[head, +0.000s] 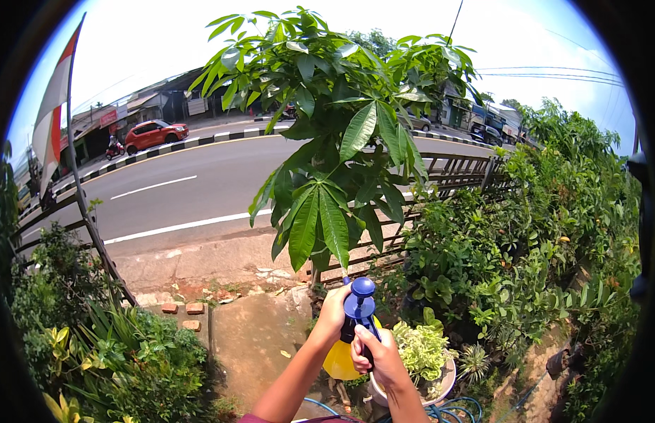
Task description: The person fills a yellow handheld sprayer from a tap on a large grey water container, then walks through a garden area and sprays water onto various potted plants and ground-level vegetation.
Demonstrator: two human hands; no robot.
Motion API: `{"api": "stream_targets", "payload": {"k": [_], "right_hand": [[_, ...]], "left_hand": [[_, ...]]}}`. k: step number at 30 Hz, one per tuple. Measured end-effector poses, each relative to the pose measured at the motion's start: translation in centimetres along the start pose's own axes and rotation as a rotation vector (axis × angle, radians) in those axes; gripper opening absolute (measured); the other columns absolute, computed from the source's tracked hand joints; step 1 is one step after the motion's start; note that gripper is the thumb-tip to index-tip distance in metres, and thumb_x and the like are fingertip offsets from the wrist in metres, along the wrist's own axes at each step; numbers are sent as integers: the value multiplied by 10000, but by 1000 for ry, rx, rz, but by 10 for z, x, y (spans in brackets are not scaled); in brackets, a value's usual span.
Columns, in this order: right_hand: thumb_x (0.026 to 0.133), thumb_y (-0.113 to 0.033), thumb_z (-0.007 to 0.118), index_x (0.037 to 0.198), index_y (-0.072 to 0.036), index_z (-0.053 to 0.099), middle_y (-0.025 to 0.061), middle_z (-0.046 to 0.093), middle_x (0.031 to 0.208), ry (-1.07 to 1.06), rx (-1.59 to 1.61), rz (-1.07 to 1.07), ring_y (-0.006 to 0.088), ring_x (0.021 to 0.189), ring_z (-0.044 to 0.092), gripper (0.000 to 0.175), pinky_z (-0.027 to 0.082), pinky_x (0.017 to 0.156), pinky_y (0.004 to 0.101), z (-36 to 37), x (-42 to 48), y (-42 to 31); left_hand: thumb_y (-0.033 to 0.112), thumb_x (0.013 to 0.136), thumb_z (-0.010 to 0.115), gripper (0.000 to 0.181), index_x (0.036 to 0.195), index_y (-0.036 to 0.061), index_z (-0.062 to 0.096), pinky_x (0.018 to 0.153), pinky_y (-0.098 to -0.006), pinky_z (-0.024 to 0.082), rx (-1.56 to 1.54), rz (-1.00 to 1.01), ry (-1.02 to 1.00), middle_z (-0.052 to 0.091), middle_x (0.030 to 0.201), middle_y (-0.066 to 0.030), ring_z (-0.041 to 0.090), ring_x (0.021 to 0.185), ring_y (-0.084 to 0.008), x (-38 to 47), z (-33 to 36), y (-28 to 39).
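A pump pressure sprayer with a yellow tank (340,361) and a blue pump top (362,288) is held out in front of me. My right hand (377,353) is wrapped around its blue handle. At the left side of the sprayer's neck, my left hand (335,312) grips near the nozzle (346,280); its fingers are mostly hidden. The nozzle points away from me at the lower leaves of a small tree (319,222) with broad, palm-shaped leaves. Whether spray is leaving the nozzle is hard to tell.
A white pot (449,376) with a pale-leaved plant stands at right, beside a coiled blue hose (457,407). Dense shrubs (523,248) line the right. Bricks (192,308) lie left of the concrete path (253,343). Beyond the fence (459,169) runs a road (211,174) with a red car (156,135).
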State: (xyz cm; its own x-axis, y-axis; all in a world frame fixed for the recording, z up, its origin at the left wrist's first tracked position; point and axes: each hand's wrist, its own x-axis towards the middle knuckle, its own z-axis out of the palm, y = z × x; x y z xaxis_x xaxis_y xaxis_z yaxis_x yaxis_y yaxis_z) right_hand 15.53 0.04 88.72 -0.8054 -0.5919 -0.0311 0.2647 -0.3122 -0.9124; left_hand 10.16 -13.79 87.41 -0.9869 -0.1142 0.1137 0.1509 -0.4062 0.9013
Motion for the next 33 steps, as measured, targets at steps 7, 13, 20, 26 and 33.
{"api": "stream_targets", "payload": {"k": [7, 13, 20, 26, 33], "right_hand": [[872, -234, 688, 660, -112, 469, -60, 398, 505, 76, -94, -13, 40, 387, 348, 329, 267, 365, 217, 28, -3, 1], [854, -195, 711, 665, -105, 485, -60, 419, 514, 125, -132, -19, 35, 391, 352, 308, 262, 365, 216, 41, 4, 4], [863, -208, 689, 691, -92, 512, -43, 434, 505, 82, -151, 62, 46, 378, 377, 273, 285, 354, 221, 52, 7, 12], [853, -160, 700, 701, -82, 525, -54, 451, 522, 122, -144, -66, 36, 388, 374, 245, 274, 361, 213, 73, 13, 19], [846, -122, 679, 720, -76, 473, -44, 398, 498, 111, -120, 127, 55, 376, 341, 246, 270, 367, 236, 83, 23, 19]], "left_hand": [[231, 956, 422, 315, 945, 27, 662, 674, -263, 496, -87, -69, -10, 665, 804, -57, 621, 704, -120, -5, -21, -2], [285, 973, 392, 342, 986, 17, 604, 733, -306, 539, 38, 34, -19, 687, 867, -120, 669, 782, -182, 5, -34, 2], [231, 941, 433, 296, 940, 20, 641, 713, -289, 487, -105, -100, 78, 657, 842, -81, 614, 744, -152, -15, -58, -6], [207, 945, 440, 291, 964, 16, 659, 764, -284, 448, 114, 103, 23, 606, 915, -81, 563, 824, -145, -8, -65, 20], [221, 927, 482, 286, 886, -1, 658, 719, -266, 454, -57, -124, 123, 649, 832, -46, 577, 735, -116, -16, -84, 15]]}}
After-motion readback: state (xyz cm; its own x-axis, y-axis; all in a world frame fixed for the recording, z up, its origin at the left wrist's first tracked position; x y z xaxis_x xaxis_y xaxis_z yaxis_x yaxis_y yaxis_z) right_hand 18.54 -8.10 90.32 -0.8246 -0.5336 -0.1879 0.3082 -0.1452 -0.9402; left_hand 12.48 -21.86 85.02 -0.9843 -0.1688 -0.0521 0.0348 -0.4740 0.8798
